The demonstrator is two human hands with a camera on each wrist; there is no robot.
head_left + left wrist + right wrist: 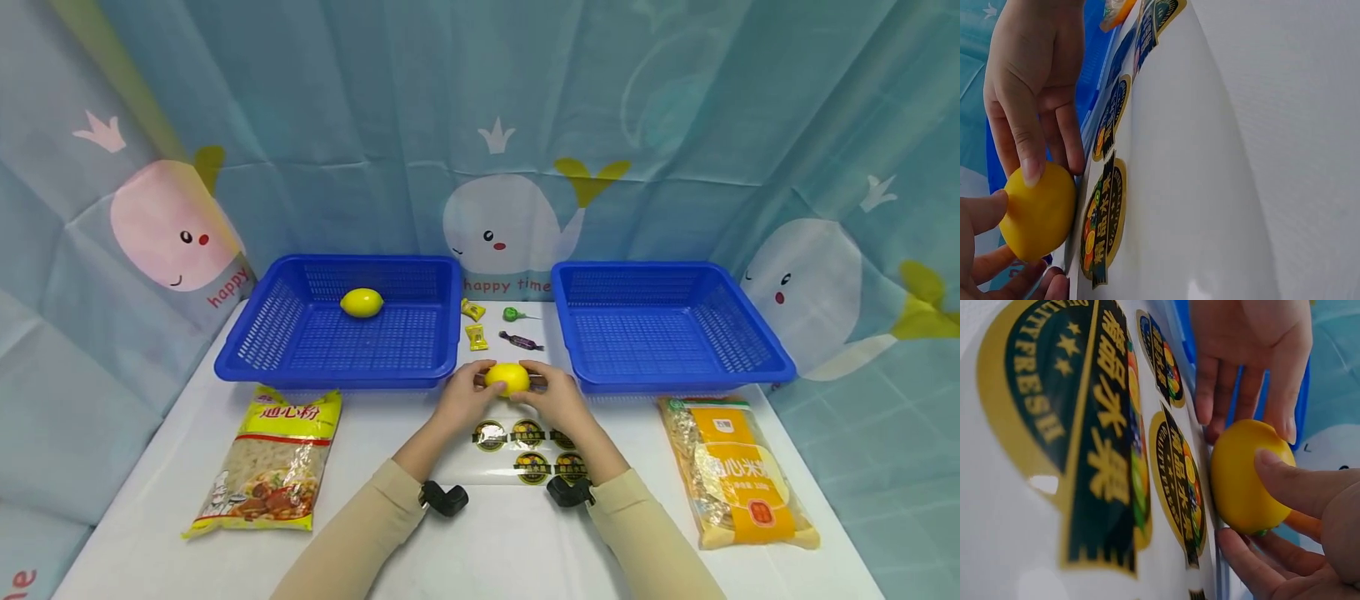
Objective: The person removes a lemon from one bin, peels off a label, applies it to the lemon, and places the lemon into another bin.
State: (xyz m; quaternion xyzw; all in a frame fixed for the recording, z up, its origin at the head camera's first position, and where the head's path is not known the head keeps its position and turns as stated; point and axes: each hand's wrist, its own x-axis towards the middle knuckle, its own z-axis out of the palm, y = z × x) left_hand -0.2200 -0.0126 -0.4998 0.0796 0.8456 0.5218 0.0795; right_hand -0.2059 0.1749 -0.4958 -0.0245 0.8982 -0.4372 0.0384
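Note:
A yellow lemon (507,377) sits at the table's middle, between the two blue baskets and just above a clear bag with round fruit labels (528,446). My left hand (467,393) holds the lemon from its left side and my right hand (553,395) from its right, thumbs on top and fingers beside it. In the left wrist view the lemon (1038,212) lies between my left hand's fingers (985,212) and my right hand (1029,81). The right wrist view shows my right thumb (1297,484) pressed on the lemon (1241,478), with my left hand (1247,350) opposite.
The left blue basket (247,350) holds a second lemon (362,302); the right blue basket (757,350) holds nothing. Small wrapped sweets (476,336) and a green lollipop (512,314) lie between them. A macaroni pack (270,458) lies front left, an orange-labelled pack (738,471) front right.

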